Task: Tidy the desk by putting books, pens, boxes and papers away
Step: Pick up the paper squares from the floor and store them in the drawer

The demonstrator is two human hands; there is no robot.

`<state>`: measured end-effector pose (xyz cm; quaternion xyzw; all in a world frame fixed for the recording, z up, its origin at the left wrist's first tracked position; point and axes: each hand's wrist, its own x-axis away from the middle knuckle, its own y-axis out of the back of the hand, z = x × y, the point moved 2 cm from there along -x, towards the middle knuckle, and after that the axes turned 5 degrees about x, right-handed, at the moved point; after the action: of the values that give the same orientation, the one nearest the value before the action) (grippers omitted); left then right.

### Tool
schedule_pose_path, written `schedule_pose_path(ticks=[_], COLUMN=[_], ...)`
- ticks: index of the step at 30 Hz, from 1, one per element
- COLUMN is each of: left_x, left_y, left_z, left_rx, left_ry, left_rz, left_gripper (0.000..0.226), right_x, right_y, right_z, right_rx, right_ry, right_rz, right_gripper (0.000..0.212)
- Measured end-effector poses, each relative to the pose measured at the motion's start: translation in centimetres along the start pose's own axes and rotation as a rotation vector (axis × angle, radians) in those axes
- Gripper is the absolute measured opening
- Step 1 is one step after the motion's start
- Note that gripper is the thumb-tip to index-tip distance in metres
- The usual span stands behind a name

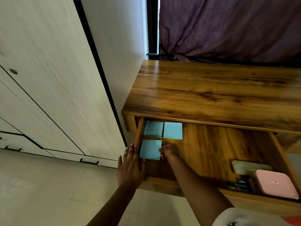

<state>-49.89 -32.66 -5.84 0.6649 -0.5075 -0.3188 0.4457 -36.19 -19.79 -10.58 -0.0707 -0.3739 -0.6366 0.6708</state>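
Observation:
A wooden desk (211,88) has its drawer (211,147) pulled out. Three light blue square boxes lie in the drawer's left end: two side by side at the back (153,129) (173,130) and one nearer (150,149). My right hand (169,151) is inside the drawer, its curled fingers touching the right edge of the near blue box. My left hand (130,167) lies flat with fingers spread on the drawer's left wall, its thumb at the near box's front left corner.
At the drawer's right end lie a pink box (276,183), a greenish case (247,167) and small dark items (241,185). White wardrobe doors (48,79) stand to the left, and a purple curtain (228,26) hangs behind the desk. Pale floor tiles (48,193) lie below.

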Motion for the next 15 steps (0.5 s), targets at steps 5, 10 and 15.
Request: schedule_pose_path(ticks=[5, 10, 15], left_x=[0.0, -0.1, 0.0], left_y=[0.0, -0.2, -0.2], left_z=[0.1, 0.1, 0.3], left_rx=[-0.023, -0.023, -0.014], left_ry=[-0.003, -0.005, -0.042], left_rz=[0.004, -0.004, -0.029], left_gripper=[0.085, 0.084, 0.081], right_x=[-0.1, 0.2, 2.6], right_y=[-0.6, -0.5, 0.9], right_z=[-0.2, 0.2, 1.4], right_rx=[0.121, 0.408, 0.553], right_ry=[0.070, 0.244, 0.379], right_rz=[-0.060, -0.098, -0.182], right_gripper=[0.012, 0.027, 0.027])
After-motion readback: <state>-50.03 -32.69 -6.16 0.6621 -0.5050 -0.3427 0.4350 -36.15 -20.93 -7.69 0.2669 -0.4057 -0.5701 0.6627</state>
